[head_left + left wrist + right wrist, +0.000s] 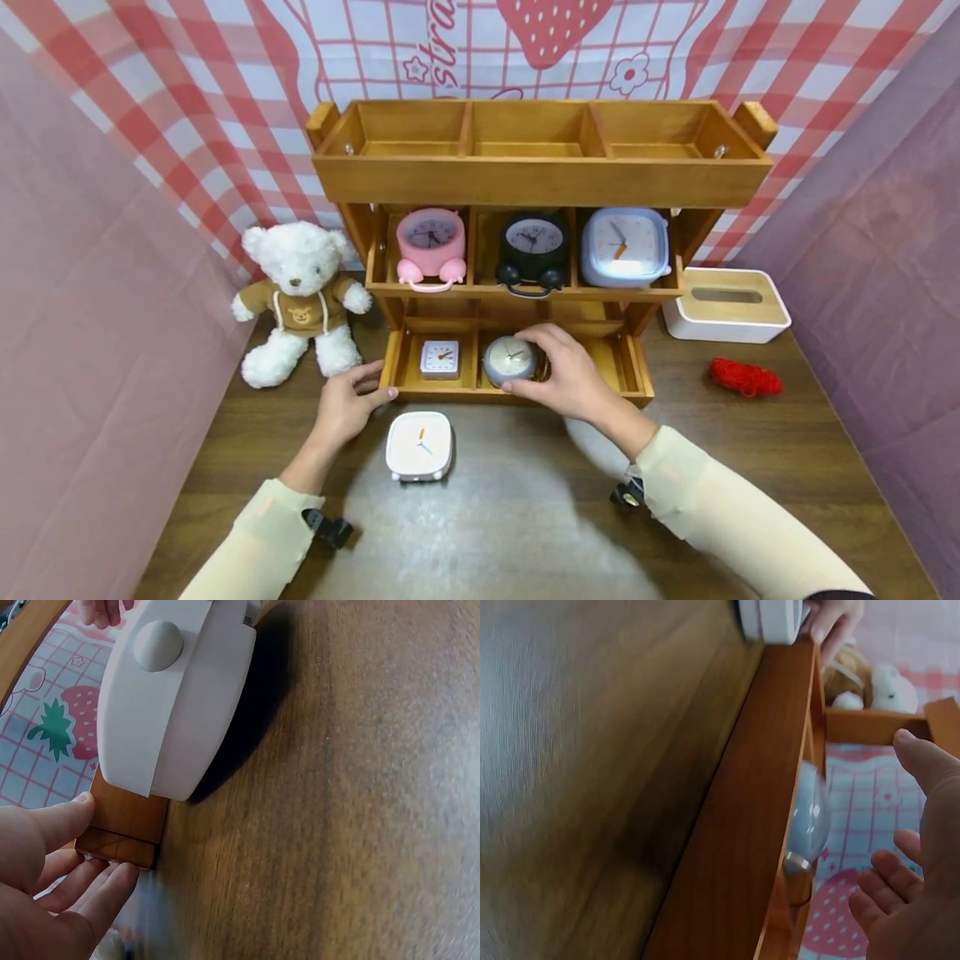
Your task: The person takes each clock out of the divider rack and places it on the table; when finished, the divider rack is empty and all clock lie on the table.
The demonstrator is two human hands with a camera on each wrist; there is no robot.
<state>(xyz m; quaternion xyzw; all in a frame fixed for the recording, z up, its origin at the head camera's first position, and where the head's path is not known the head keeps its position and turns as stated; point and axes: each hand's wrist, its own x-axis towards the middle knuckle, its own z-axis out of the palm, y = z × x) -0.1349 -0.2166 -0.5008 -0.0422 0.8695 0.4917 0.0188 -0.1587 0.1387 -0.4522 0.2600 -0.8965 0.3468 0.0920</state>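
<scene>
Thumb and fingers parted, our right grip [562, 375] holds nothing as it hovers at the right edge of a round clock [508, 358] in the middle compartment of a wooden shelf's [540, 183] bottom tier; whether fingertips touch the clock, we cannot tell. Our left grip [348, 404] is closed on the shelf's lower left corner, thumb at the front and fingers along the end. Between our two grips, a small square clock [439, 358] stands in the compartment left of the round one. Just right of our left grip and nearer us, a white clock [420, 446] sits on the table [510, 517]. Above our right grip, we see a pink clock [431, 237], a black clock [533, 250] and a blue clock [626, 246] lining the middle tier. Beyond our left grip sits a teddy bear [300, 300].
</scene>
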